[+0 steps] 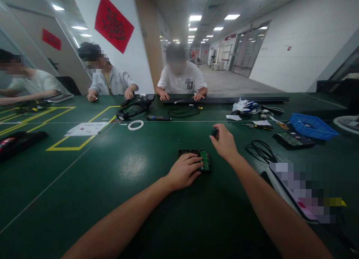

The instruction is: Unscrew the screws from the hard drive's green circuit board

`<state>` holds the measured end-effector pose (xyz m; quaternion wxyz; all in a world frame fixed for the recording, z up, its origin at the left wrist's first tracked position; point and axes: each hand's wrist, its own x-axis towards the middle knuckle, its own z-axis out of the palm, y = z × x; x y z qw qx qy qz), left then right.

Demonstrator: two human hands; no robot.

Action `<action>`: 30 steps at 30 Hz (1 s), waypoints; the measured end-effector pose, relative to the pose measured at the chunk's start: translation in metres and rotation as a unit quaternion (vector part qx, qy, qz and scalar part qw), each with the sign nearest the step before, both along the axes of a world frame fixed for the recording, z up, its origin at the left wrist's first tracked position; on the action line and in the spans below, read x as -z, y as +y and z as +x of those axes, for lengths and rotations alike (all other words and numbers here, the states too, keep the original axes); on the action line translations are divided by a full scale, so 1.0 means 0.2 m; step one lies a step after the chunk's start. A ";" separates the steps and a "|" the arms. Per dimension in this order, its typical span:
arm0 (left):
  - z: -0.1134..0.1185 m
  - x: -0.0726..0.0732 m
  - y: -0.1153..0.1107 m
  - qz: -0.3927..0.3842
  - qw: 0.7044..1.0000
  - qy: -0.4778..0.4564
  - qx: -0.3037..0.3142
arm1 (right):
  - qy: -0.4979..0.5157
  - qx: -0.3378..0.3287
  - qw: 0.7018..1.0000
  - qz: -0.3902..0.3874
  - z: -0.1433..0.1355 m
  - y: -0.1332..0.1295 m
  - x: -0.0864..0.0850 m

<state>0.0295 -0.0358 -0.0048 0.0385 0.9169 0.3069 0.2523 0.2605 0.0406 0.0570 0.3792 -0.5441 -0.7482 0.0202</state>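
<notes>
A hard drive [206,161] lies on the green table in front of me, its green circuit board facing up. My left hand [185,169] rests flat across the drive, fingers stretched out and covering much of it. To the right and a little higher, my right hand [224,143] is raised above the table. Its thumb and fingers pinch a small dark piece [214,132], whose kind I cannot make out. The right hand is apart from the drive.
On the right are a coiled black cable [259,151], another hard drive [294,139], a blue tray [312,126], a screwdriver [263,127] and gloves [245,106]. A tape roll [135,125] and paper [88,128] lie left. A person [182,73] sits opposite, behind long black bars [238,100].
</notes>
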 end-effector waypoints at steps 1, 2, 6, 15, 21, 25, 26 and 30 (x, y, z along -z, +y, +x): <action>0.00 0.00 0.00 0.000 1.000 -0.002 -0.004 | -0.007 0.004 1.000 0.001 0.00 0.00 0.01; 0.01 0.01 0.01 0.000 1.000 -0.005 -0.008 | -0.013 0.009 1.000 0.000 -0.01 0.00 0.01; 0.02 0.03 0.03 -0.002 1.000 -0.020 -0.017 | -0.030 -0.005 0.999 -0.010 -0.02 -0.01 0.02; 0.00 0.00 -0.02 0.020 1.000 -0.003 0.000 | 0.055 -0.015 0.998 -0.010 -0.01 -0.01 0.01; -0.01 0.03 0.00 0.014 0.999 -0.025 0.025 | 0.120 -0.052 0.991 0.006 -0.06 -0.05 -0.02; -0.01 0.04 0.01 0.008 0.999 -0.033 0.031 | 0.114 -0.060 0.992 0.017 -0.07 -0.06 -0.02; -0.01 0.04 0.01 0.007 0.999 -0.034 0.032 | 0.109 -0.057 0.992 0.016 -0.07 -0.06 -0.02; -0.01 0.05 0.01 0.008 0.999 -0.041 0.035 | 0.095 -0.049 0.994 0.017 -0.06 -0.05 -0.01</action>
